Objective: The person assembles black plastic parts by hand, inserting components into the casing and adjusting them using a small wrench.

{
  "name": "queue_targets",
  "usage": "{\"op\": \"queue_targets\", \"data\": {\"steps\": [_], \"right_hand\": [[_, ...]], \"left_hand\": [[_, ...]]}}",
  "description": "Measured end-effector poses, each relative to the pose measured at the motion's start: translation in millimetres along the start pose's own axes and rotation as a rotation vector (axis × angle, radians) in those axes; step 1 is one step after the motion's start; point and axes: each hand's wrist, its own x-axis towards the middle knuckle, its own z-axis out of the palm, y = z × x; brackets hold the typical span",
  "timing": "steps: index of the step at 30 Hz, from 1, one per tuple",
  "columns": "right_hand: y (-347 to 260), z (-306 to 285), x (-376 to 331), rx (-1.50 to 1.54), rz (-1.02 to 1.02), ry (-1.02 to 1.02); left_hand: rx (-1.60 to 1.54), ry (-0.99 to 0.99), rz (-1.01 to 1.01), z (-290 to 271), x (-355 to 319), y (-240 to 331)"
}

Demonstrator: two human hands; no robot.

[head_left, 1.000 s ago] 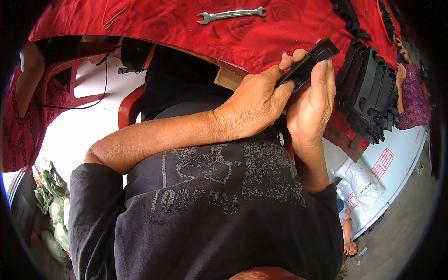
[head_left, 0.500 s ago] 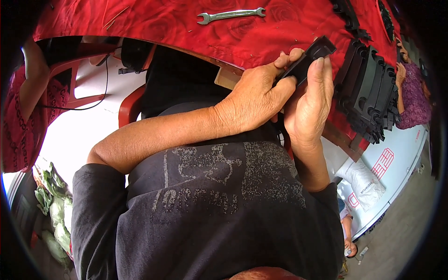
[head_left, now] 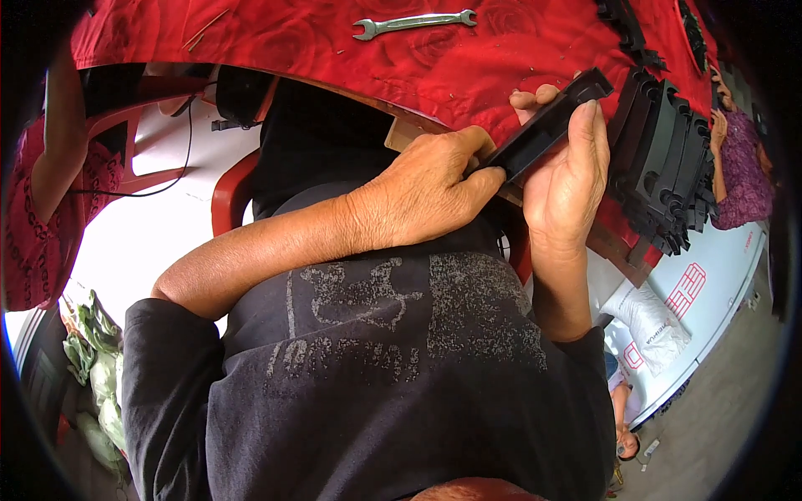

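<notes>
- Your right hand (head_left: pixel 568 175) is wrapped round the long black plastic part (head_left: pixel 547 129), steadying it.
- Left hand (head_left: pixel 426 188) pinches its lower end, fingertips pressed in.
- Wrench (head_left: pixel 413 22) lies untouched on the red cloth (head_left: pixel 292 42).

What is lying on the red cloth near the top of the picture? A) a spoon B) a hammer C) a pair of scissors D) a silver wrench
D: a silver wrench with an open jaw at each end lies flat on the red cloth, above the two hands holding a black plastic piece.
</notes>
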Motion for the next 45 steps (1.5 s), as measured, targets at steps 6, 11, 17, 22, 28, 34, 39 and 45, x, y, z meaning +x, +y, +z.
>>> {"op": "queue_targets", "data": {"steps": [6, 11, 17, 22, 28, 34, 39, 45], "right_hand": [[-1.7, -5.8, 7.9, 0.005, -0.027, 0.009], [0.8, -4.6, 12.6, 0.028, -0.038, 0.02], [6.1, -6.7, 23.1, 0.063, -0.037, 0.035], [13.4, -13.7, 39.0, 0.071, -0.046, 0.053], [25.8, -8.4, 47.8, 0.062, -0.007, 0.083], [27.3, -7.5, 52.3, 0.013, 0.01, 0.107], [26.8, -11.5, 46.7, 0.051, -0.016, 0.085], [31.0, -13.7, 29.9, -0.147, -0.072, 0.129]], "left_hand": [[0.024, 0.019, 0.005, -0.5, 1.1, 1.9], [0.008, 0.021, 0.031, -1.2, 3.9, 0.1], [0.014, 0.016, 0.027, -5.4, 4.3, 2.4], [0.528, 0.045, 0.163, -7.0, 5.7, 2.1], [0.725, 0.152, 0.242, -4.1, 13.0, 0.1], [0.738, 0.24, 0.257, -4.4, 25.4, 4.1], [0.802, 0.238, 0.259, -7.1, 45.8, 9.2], [0.773, 0.283, 0.305, -1.2, 62.5, 3.9]]}}
